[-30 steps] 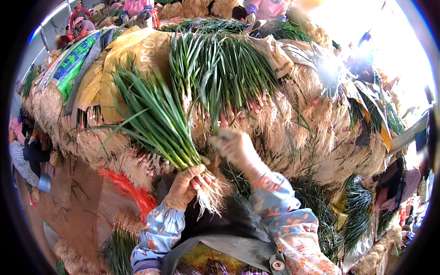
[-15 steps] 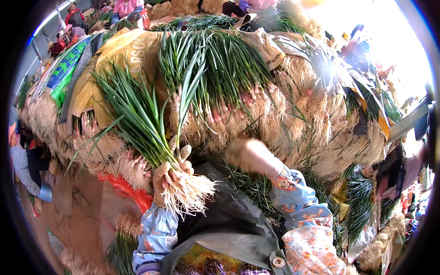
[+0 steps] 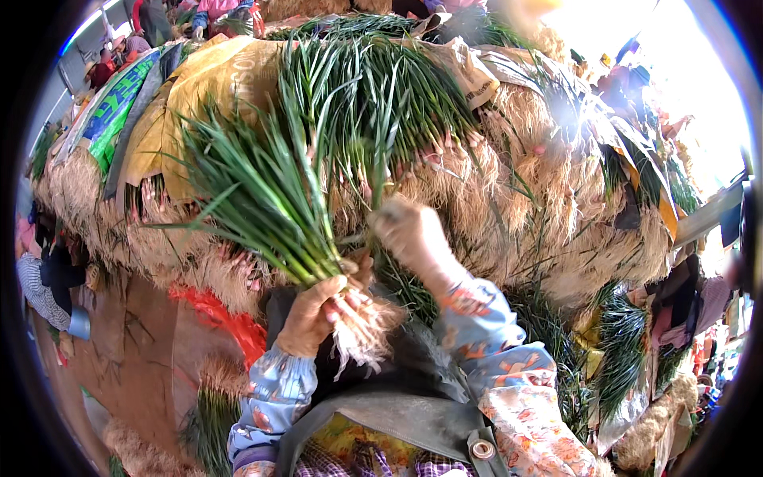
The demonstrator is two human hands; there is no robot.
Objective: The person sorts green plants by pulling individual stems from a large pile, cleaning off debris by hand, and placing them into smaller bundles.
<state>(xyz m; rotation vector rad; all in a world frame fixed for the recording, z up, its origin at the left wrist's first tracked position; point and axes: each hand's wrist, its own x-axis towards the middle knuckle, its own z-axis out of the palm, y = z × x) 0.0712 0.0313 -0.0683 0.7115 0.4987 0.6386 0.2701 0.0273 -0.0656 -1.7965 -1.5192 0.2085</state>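
My left hand [image 3: 311,316] is closed round a bunch of green garlic [image 3: 274,211], with long flat green leaves fanning up and left. Pale, stringy roots hang below the fist, slightly blurred. To the right of the bunch, my right hand [image 3: 412,238] has its fingers curled, smeared a little by motion. A single green garlic stalk [image 3: 380,171] rises from those fingers, its leaves overlapping the pile behind. Just beyond both hands, a row of green garlic [image 3: 405,99] lies on the heap, bulbs and roots toward me.
A large heap of rooted stalks [image 3: 548,230] stretches across, partly under yellow sacking [image 3: 211,75]. Loose greens [image 3: 556,366] lie beside my right arm. A red plastic sheet [image 3: 226,322] lies on the brown floor [image 3: 135,374] at left. Other people sit behind the heap and at left.
My left hand has risen slightly and moved right with the bunch, which has turned. My right hand has moved left and up toward it, and a stalk now shows at its fingers.
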